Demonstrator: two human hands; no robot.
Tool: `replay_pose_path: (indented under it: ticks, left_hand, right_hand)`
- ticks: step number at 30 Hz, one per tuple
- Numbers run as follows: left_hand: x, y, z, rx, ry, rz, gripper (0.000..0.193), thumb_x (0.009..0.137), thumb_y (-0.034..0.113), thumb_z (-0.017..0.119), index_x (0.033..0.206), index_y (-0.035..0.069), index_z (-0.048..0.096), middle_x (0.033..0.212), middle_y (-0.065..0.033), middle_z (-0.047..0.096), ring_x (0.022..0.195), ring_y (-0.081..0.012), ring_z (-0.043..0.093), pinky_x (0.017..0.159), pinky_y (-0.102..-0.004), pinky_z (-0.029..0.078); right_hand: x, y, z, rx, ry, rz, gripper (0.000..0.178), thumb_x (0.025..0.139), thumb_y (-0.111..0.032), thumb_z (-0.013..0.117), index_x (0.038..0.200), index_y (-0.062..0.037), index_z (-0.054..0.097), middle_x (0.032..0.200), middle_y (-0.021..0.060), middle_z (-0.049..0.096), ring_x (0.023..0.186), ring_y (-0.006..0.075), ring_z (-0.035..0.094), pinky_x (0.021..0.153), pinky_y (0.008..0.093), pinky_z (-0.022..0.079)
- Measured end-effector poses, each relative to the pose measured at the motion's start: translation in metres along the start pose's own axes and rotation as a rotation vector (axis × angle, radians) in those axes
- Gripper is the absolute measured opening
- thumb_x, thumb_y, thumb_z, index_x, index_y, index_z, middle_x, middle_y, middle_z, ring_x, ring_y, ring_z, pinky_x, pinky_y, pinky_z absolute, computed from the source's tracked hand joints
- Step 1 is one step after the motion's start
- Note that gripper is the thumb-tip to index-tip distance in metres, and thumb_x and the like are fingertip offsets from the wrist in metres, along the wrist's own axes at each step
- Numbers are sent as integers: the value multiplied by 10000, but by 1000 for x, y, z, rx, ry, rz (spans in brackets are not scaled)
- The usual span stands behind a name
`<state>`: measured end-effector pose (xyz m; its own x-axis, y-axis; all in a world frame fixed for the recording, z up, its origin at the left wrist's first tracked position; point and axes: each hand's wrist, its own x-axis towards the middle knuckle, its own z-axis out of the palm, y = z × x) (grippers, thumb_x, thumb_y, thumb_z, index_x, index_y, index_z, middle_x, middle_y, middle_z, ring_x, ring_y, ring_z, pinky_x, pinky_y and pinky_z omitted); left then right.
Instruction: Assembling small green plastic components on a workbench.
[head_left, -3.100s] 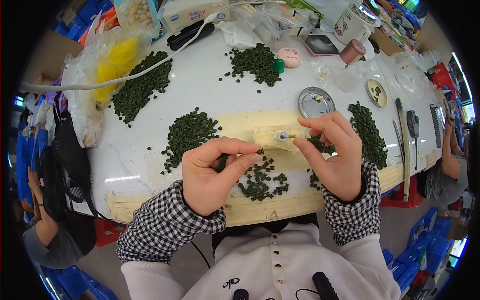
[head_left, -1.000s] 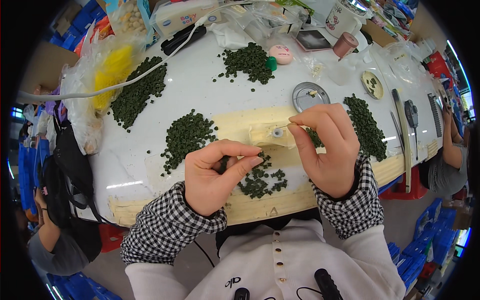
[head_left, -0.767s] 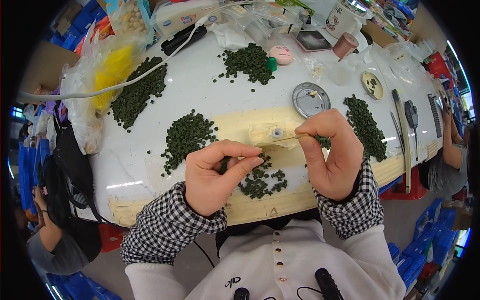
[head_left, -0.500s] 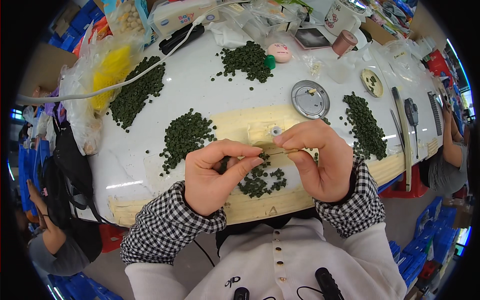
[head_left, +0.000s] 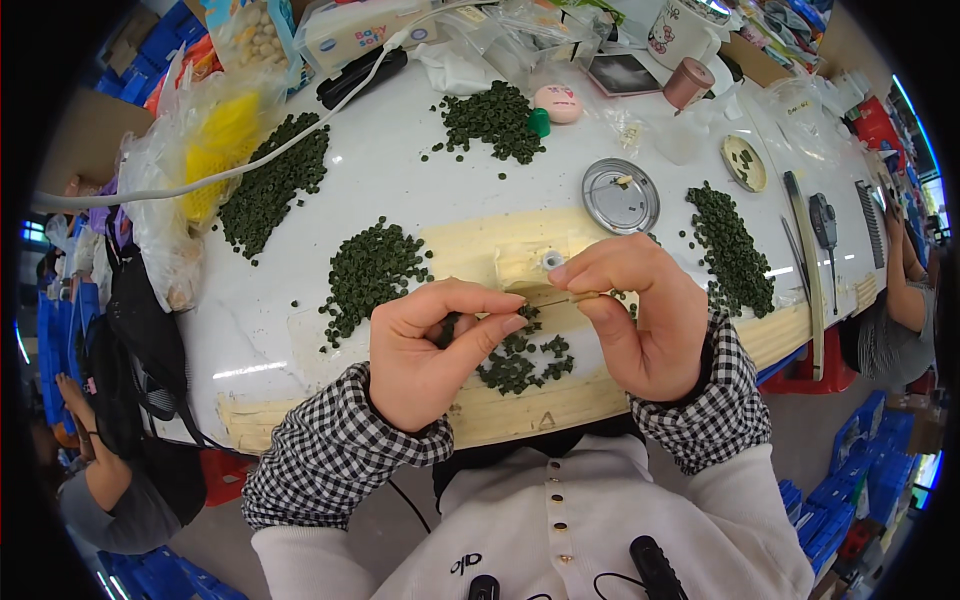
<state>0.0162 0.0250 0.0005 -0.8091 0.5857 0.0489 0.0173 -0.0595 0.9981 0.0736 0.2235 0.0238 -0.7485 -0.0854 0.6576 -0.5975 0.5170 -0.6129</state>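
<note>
Over the near edge of the table, my left hand is closed in a pinch of thumb and forefinger. Something dark green shows inside its curled fingers, and what sits at the fingertips is too small to name. My right hand also pinches, thumb against forefinger, a little apart from the left; a tiny pale thing at its tips cannot be made out. Just beyond the right fingertips lies a cream wrapped block with a small white ring on it. Below and between both hands is a small heap of dark green pieces.
More dark green heaps lie left, far left, far and right. A round metal dish, pale lid, tweezers and cutter stand around. A white cable crosses the left side.
The right thumb and forefinger have shifted very slightly at their tips. The left hand and the heaps stay as they were.
</note>
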Motion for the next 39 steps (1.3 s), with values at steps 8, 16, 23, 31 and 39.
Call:
replay_pose_path:
  ticks: [8, 16, 23, 31, 39]
  left_hand:
    - [0, 0, 0, 9, 26, 14, 166, 792, -37, 691, 954, 3, 690, 741, 27, 586, 581, -3, 390, 523, -159, 305]
    - [0, 1, -2, 3, 65, 30, 178, 795, -34, 692, 968, 7, 679, 720, 39, 559, 591, -3, 389, 529, -160, 305]
    - [1, -1, -4, -24, 89, 93, 176, 802, -35, 684, 972, 6, 677, 774, 16, 597, 604, -8, 411, 533, -161, 319]
    - [1, -1, -6, 2, 66, 149, 168, 815, -52, 656, 975, -8, 680, 864, -48, 648, 690, -52, 522, 602, -183, 404]
    - [0, -7, -7, -118, 25, 99, 165, 826, -65, 638, 978, -11, 674, 916, -85, 666, 767, -82, 583, 657, -197, 452]
  right_hand:
    - [1, 13, 6, -370, 35, 83, 120, 777, -24, 643, 870, -20, 566, 822, 101, 550, 740, 286, 552, 634, 360, 460]
    - [2, 9, 5, -405, -3, 94, 180, 753, -10, 669, 925, -23, 614, 822, 88, 567, 717, 265, 545, 624, 345, 453]
    - [-3, -11, 8, 75, -96, 274, 248, 792, 37, 640, 1036, 2, 664, 814, 107, 601, 697, 206, 582, 612, 273, 464]
    - [-8, -12, 10, 378, -210, 446, 325, 841, 34, 595, 1164, 7, 617, 869, 109, 627, 751, 176, 600, 662, 245, 474]
    - [-9, -10, 9, 345, -233, 376, 321, 835, 53, 592, 1152, 9, 623, 875, 107, 627, 738, 173, 600, 643, 248, 476]
